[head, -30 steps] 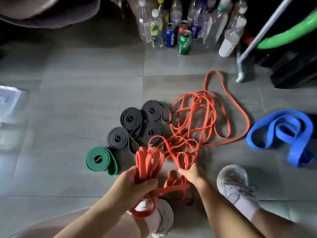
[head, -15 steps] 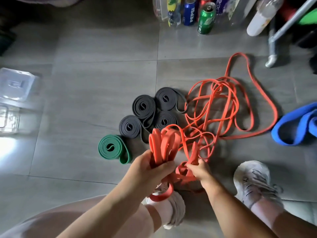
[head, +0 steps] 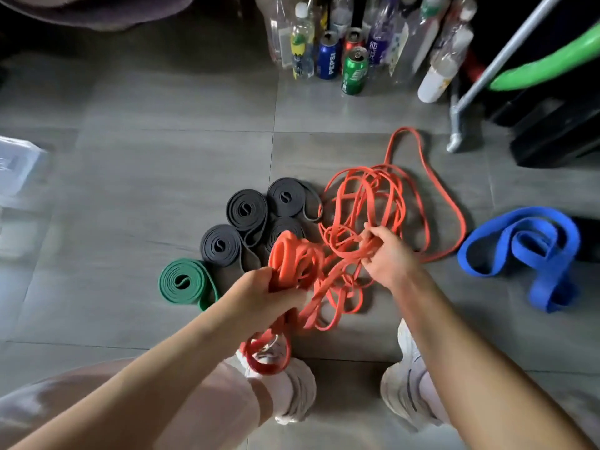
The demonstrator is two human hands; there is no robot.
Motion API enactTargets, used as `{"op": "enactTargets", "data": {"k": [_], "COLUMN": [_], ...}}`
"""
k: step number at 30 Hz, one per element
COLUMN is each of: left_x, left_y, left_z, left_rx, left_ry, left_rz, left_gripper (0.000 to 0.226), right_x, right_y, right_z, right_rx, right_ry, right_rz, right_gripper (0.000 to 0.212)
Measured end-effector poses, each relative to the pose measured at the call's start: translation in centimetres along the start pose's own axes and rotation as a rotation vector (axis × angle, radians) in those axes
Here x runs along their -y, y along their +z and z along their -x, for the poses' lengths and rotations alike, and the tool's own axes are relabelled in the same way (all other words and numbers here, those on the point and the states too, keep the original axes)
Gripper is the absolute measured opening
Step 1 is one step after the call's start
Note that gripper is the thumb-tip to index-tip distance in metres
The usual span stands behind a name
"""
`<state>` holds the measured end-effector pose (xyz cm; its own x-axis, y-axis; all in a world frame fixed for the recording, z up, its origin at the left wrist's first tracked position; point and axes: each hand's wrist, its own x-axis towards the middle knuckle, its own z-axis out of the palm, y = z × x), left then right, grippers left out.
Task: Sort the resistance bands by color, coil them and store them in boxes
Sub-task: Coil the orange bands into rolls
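The orange bands [head: 373, 203] lie in a loose tangle on the grey tile floor [head: 162, 177]. The left hand [head: 263, 290] grips a bunch of orange loops, fingers curled round them. The right hand [head: 389, 254] clutches several strands of the tangle. Just to the left lie four black coils [head: 246, 209] and a green coil [head: 183, 282]. A blue band [head: 526, 245] lies well to the right. Farther back, a blue can [head: 328, 61] reads PEPSI.

Orange-red bands [head: 373, 203]: plain, one colour throughout the tangle. Dark grey coils [head: 246, 209]: four, plain. Green coil [head: 181, 282]: deep green. Blue band [head: 526, 248]: bright blue. Floor [head: 162, 173]: grey tiles with thin grout lines. Blue can [head: 328, 61]: white lettering. Green can [head: 354, 71]. Shoes [head: 302, 394]: white. Hoop [head: 552, 64]: bright green.
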<state>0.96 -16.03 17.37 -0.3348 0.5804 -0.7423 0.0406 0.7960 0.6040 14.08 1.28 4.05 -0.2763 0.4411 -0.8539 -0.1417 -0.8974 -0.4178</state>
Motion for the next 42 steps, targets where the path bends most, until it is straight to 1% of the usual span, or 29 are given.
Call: {"op": "enactTargets", "data": {"k": [1,3,5,6,9,10,12,13,14,15,16,17,18,19,20,22,24,26,27,29,30,32,34,36,37,38,39,40,42], "left_x": [0.6,1.7,2.7,3.1,3.0,3.0,2.7,2.6,2.4,2.3,2.3,2.3,2.5,2.6,2.7,3.0,3.3,3.7,3.9,4.2,4.2,4.2,4.0,3.8,3.7,3.8,4.0,4.4,5.1], "left_y": [0.3,0.8,1.0,0.9,0.4,0.2,0.1,0.0,-0.2,-0.3,-0.4,-0.5,-0.5,-0.5,-0.5,-0.6,-0.9,-1.4,-1.5,-1.7,-1.8,-1.9,-2.0,-2.0,-2.0,-1.9,-1.9,-1.9,-2.0], "left_z": [0.1,0.5,0.6,0.5,0.4,0.3,0.2,0.2,0.2,0.3,0.4,0.5,0.5,0.6,0.7,0.8,1.0,1.0,0.9,0.7,0.7,0.6,0.6,0.6,0.4,0.3,0.2,0.2,0.4], "left_rx": [0.069,0.166,0.199,0.198,0.191,0.181,0.143,0.130,0.124,0.125,0.136,0.154,0.171,0.184,0.187,0.201,0.240,0.261,0.272,0.279,0.276,0.275,0.305,0.325,0.319,0.300,0.266,0.229,0.154], "left_ry": [-0.028,-0.069,-0.029,-0.027,-0.086,-0.092,-0.087,-0.086,-0.086,-0.086,-0.078,-0.068,-0.060,-0.057,-0.065,-0.104,-0.138,-0.178,-0.205,-0.266,-0.296,-0.339,-0.360,-0.365,-0.365,-0.347,-0.298,-0.232,-0.112], "left_rz": [-0.096,-0.266,-0.409,-0.440,-0.416,-0.395,-0.357,-0.335,-0.315,-0.306,-0.299,-0.291,-0.276,-0.261,-0.246,-0.208,-0.178,-0.170,-0.165,-0.138,-0.115,-0.096,-0.117,-0.141,-0.160,-0.176,-0.236,-0.378,-0.743], "left_gripper": [0.021,0.027,0.044,0.046,0.018,0.013,0.015,0.015,0.013,0.010,0.007,0.005,0.004,0.004,0.005,0.013,0.032,0.051,0.056,0.061,0.061,0.056,0.041,0.026,0.026,0.033,0.042,0.049,0.050], "right_x": [1.2,3.2,4.7,5.5,7.6,8.3,9.3,9.3,8.7,7.7,6.3,4.5,2.5,0.1,-2.3,-6.4,-9.9,-11.4,-11.6,-11.6,-11.6,-11.5,-11.8,-11.7,-11.5,-11.0,-10.4,-9.6,-7.6], "right_y": [0.1,0.5,1.1,1.3,1.6,1.6,1.4,1.3,0.9,0.5,0.0,-0.5,-1.2,-2.0,-2.6,-3.5,-4.1,-3.7,-3.2,-2.0,-1.7,-1.1,-0.7,-0.1,0.2,0.7,1.2,1.6,2.2], "right_z": [0.4,1.1,1.9,2.3,3.1,3.1,2.2,1.8,1.1,0.5,-0.6,-1.2,-1.8,-2.7,-3.8,-5.4,-6.9,-7.4,-7.3,-7.2,-7.7,-8.4,-8.9,-8.7,-8.6,-8.4,-8.3,-8.4,-8.3], "right_rx": [0.020,0.091,0.147,0.161,0.205,0.206,0.127,0.070,0.034,0.018,-0.012,-0.044,-0.023,-0.006,-0.015,-0.088,-0.099,-0.148,-0.158,-0.119,-0.095,-0.050,-0.015,-0.023,-0.037,-0.054,-0.072,-0.087,-0.102], "right_ry": [-0.028,-0.041,-0.067,-0.086,-0.168,-0.215,-0.298,-0.319,-0.325,-0.285,-0.264,-0.150,-0.028,0.064,0.080,0.064,0.011,-0.029,-0.017,0.032,0.046,0.072,0.095,0.137,0.155,0.140,0.095,0.035,-0.010], "right_rz": [0.004,-0.126,-0.233,-0.257,-0.346,-0.397,-0.357,-0.224,-0.004,0.277,0.529,0.618,0.624,0.636,0.723,0.979,1.121,1.068,0.979,0.805,0.744,0.621,0.541,0.534,0.559,0.582,0.595,0.615,0.615], "right_gripper": [0.019,0.019,0.019,0.020,0.022,0.022,0.023,0.032,0.052,0.077,0.087,0.074,0.050,0.035,0.031,0.039,0.038,0.053,0.050,0.029,0.024,0.019,0.013,0.015,0.017,0.019,0.021,0.024,0.032]}}
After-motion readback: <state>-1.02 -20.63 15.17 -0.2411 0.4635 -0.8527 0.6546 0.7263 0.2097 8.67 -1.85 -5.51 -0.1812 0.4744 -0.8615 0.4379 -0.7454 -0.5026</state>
